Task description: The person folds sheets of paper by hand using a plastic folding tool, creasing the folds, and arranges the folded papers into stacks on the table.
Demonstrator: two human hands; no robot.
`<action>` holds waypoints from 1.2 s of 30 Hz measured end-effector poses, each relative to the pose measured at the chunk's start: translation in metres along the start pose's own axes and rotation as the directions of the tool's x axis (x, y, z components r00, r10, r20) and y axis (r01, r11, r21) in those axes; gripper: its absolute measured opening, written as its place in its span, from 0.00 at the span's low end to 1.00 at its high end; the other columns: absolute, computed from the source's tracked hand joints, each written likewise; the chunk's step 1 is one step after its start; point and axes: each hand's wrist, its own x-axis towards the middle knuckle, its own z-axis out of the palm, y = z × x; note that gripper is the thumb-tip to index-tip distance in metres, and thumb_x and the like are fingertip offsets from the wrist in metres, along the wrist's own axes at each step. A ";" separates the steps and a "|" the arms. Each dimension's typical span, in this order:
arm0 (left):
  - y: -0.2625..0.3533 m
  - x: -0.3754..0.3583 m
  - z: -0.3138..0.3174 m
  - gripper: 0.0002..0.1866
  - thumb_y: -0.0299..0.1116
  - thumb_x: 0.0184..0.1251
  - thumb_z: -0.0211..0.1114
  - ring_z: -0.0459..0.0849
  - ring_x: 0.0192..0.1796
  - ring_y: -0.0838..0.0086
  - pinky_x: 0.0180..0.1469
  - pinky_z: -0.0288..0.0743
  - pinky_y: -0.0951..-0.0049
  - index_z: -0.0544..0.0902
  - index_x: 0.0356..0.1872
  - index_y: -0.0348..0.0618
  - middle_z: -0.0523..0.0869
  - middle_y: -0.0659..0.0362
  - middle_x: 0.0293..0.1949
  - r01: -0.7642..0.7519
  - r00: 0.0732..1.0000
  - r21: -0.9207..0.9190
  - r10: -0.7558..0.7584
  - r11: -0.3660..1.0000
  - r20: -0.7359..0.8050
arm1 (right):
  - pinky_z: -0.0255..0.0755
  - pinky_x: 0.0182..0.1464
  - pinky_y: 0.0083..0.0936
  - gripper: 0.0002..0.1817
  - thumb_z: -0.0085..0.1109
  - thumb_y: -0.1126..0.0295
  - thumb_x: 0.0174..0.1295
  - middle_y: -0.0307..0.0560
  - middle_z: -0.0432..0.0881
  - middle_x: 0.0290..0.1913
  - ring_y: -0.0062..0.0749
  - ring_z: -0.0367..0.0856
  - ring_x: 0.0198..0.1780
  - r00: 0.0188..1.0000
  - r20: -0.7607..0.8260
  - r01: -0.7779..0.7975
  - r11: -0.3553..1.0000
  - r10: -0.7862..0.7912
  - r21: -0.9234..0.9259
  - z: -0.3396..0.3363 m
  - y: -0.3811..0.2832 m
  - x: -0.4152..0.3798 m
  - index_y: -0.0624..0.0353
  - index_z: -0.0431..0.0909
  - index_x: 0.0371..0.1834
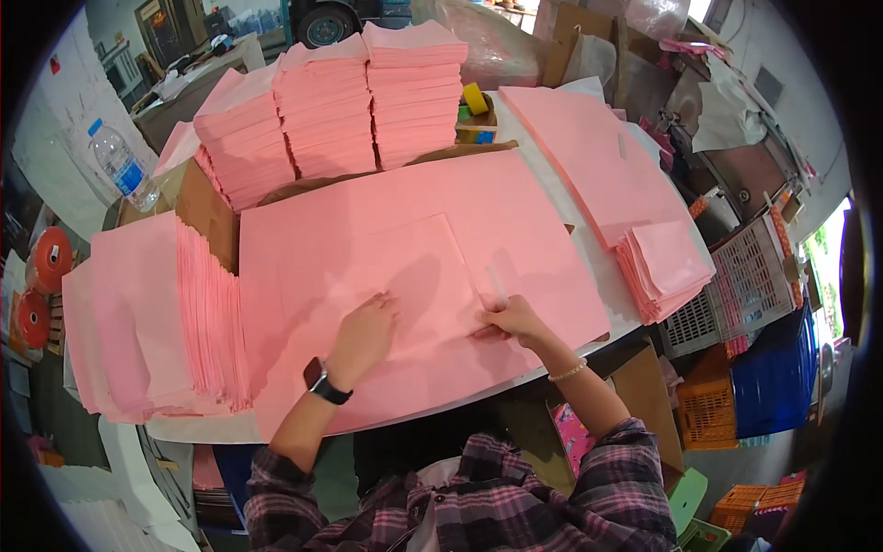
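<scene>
Large pink sheets [515, 202] lie flat on the white table. On top of them is a smaller folded pink piece [418, 267]. My left hand [368, 329], with a dark watch on its wrist, rests on this piece with its fingers close together; what they hold, if anything, is hidden. At the piece's right edge my right hand [511, 320], above a beaded bracelet, pinches the pink material between thumb and fingers. A pale narrow strip [497, 281] shows just above that hand.
Tall pink stacks [326, 115] stand behind the sheets. Another pink stack [152, 317] is at the left, near a water bottle [124, 166]. Folded pink pieces [662, 262] lie at the right. Crates [731, 281] stand beyond the table's right side.
</scene>
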 end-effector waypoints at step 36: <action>0.001 0.054 -0.010 0.39 0.62 0.74 0.41 0.82 0.46 0.39 0.54 0.75 0.55 0.78 0.50 0.27 0.82 0.34 0.46 0.136 0.801 -0.015 -0.101 0.991 0.590 | 0.73 0.30 0.33 0.06 0.60 0.67 0.55 0.43 0.76 0.28 0.37 0.79 0.32 0.492 -0.200 0.152 0.309 -0.847 -0.939 0.129 0.039 -0.056 0.56 0.76 0.29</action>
